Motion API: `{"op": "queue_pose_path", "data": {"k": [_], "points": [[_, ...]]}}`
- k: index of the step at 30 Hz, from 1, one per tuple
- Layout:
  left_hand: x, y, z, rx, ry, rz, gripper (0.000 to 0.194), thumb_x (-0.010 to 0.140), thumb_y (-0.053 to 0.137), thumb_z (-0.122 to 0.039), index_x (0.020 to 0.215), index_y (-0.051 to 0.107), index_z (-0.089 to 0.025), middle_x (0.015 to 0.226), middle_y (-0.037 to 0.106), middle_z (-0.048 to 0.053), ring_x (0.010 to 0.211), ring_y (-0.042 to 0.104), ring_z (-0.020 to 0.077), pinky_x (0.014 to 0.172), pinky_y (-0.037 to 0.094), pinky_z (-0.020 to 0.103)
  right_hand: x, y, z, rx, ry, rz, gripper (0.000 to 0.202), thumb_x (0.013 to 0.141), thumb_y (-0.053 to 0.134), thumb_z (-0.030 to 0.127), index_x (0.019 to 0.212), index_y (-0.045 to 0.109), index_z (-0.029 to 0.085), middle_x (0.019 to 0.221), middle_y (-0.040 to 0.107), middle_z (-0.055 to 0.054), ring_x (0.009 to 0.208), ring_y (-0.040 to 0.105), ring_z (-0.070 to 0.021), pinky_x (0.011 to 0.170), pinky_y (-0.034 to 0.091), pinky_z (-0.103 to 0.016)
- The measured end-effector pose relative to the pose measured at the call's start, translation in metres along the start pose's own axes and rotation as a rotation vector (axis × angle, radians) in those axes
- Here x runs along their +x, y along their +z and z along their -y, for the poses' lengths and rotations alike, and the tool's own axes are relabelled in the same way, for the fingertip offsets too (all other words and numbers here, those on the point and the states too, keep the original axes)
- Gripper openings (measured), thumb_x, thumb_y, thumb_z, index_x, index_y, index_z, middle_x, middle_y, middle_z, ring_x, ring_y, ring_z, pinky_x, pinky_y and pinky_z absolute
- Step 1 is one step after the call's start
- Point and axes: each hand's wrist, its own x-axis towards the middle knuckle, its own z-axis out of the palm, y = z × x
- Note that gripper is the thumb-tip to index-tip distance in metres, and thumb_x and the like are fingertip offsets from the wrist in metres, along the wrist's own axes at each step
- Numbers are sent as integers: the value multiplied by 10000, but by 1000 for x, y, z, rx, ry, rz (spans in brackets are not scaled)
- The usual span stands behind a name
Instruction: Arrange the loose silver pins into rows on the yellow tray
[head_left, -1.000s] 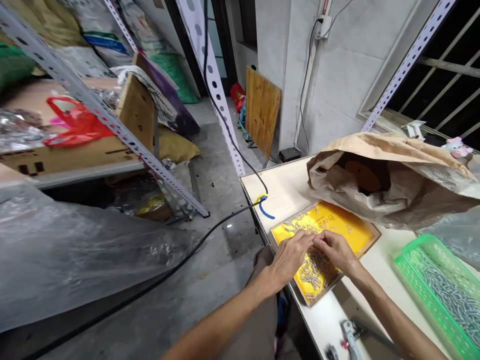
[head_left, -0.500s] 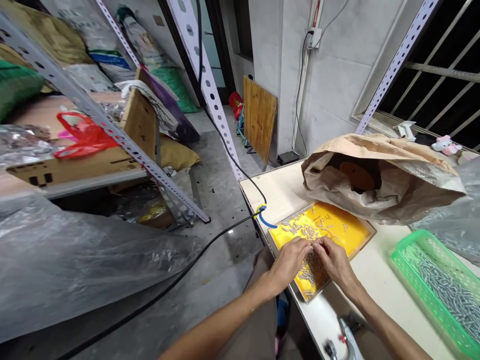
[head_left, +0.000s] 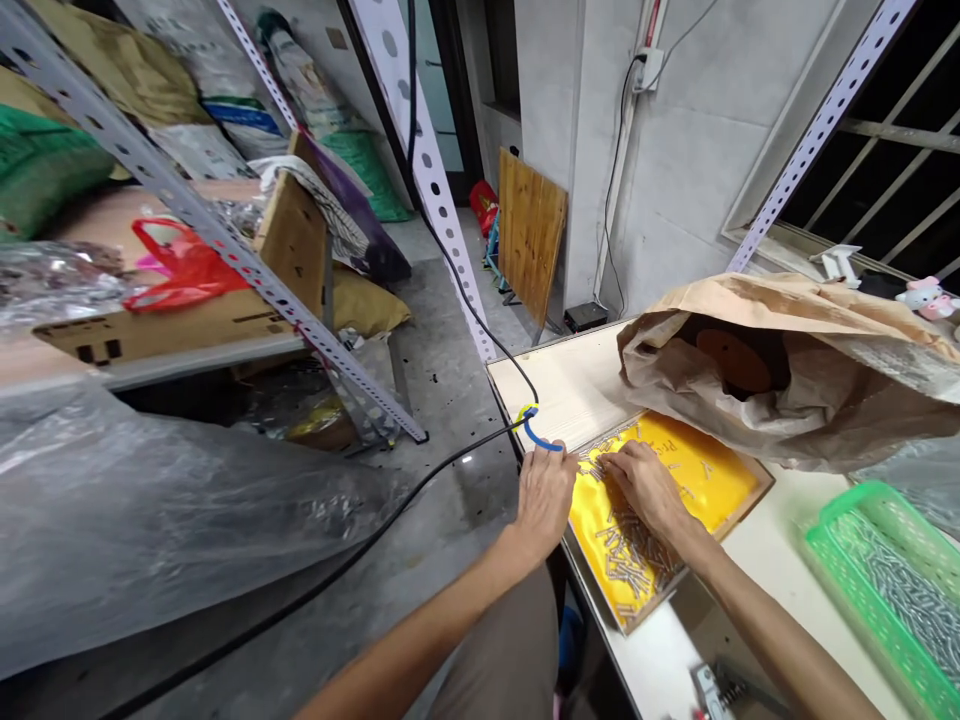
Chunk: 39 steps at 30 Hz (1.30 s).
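Observation:
A shallow tray with a yellow lining (head_left: 720, 462) lies on the pale table, with many small metal pins (head_left: 626, 560) scattered over its left and near parts. My left hand (head_left: 546, 495) is at the tray's left edge, beside the blue strip (head_left: 541, 440); its fingers are bent, and what they hold, if anything, is too small to make out. Over the pins at the tray's far left, my right hand (head_left: 646, 485) has its fingertips pinched together. Whatever is between those fingertips cannot be made out.
A large open brown paper bag (head_left: 810, 430) stands behind the tray. To the right is a green basket (head_left: 832, 545) of metal pieces. A metal tool (head_left: 712, 690) lies near the front. A black cable (head_left: 420, 480) hangs across to the table's left corner (head_left: 517, 385).
My hands were together over the middle of the tray and are now apart. The left has moved to the left edge, and the right has shifted slightly toward the far side. The view has shifted a little.

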Motion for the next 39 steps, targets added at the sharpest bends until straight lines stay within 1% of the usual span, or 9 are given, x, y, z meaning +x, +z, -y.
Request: {"op": "queue_pose_path", "data": {"k": [5,9,15,19,23,27,32,36,39], "points": [[5,5,-6,52,48,-1,135,868,463,-140,863,595,-167,900,513,83,918,436,255,792,390,396,13,5,7,-100,-7,74,36,841,587,187,831,622,186,859,596,-60,829,506,-209,718,384,-297],[9,9,-5,43,98,28,173,863,434,-96,817,587,-160,899,507,83,917,425,247,799,388,394,0,1,3,-74,-31,92,114,843,537,116,783,594,194,815,596,-52,820,508,-205,712,385,-293],[1,18,3,-26,189,67,141,867,456,-123,782,558,-170,865,504,59,872,419,216,783,393,361,-26,-2,-10,142,15,5,79,850,486,158,834,557,188,826,598,-54,803,530,-187,713,414,-294],[-8,12,-3,-197,201,62,208,906,412,-162,772,570,-171,825,530,58,827,446,202,739,404,336,-38,-3,-12,343,84,-57,60,800,472,181,806,530,194,699,571,-2,643,517,-150,616,408,-270],[-9,4,-16,-436,115,117,197,907,436,-206,844,617,-167,825,597,59,847,513,209,769,413,339,-45,-2,-7,548,163,-103,114,807,441,256,788,535,195,642,567,23,542,481,-123,528,380,-247],[-7,7,-27,-828,30,213,181,860,502,-250,916,651,-165,882,650,51,833,565,185,773,423,295,-48,2,-3,707,175,-143,208,833,449,345,832,586,189,733,620,-8,628,536,-141,585,417,-260],[-4,9,-35,-1344,-187,319,321,739,611,-440,771,655,-123,744,633,30,681,545,138,649,412,239,-49,7,-4,830,169,-222,250,818,514,391,947,585,189,735,598,-7,654,543,-148,616,436,-269],[-3,6,-36,-1498,-338,329,456,610,693,-540,751,623,-112,645,559,-5,535,445,80,510,343,204,-50,9,-4,834,132,-181,244,837,518,418,880,586,187,744,594,-13,645,532,-139,593,417,-257],[-4,6,-35,-1527,-353,312,515,574,695,-602,704,575,-118,583,500,-28,488,413,66,465,315,196,-51,10,-1,840,155,-195,256,832,524,440,835,565,188,657,539,16,580,490,-123,537,389,-240]]}}
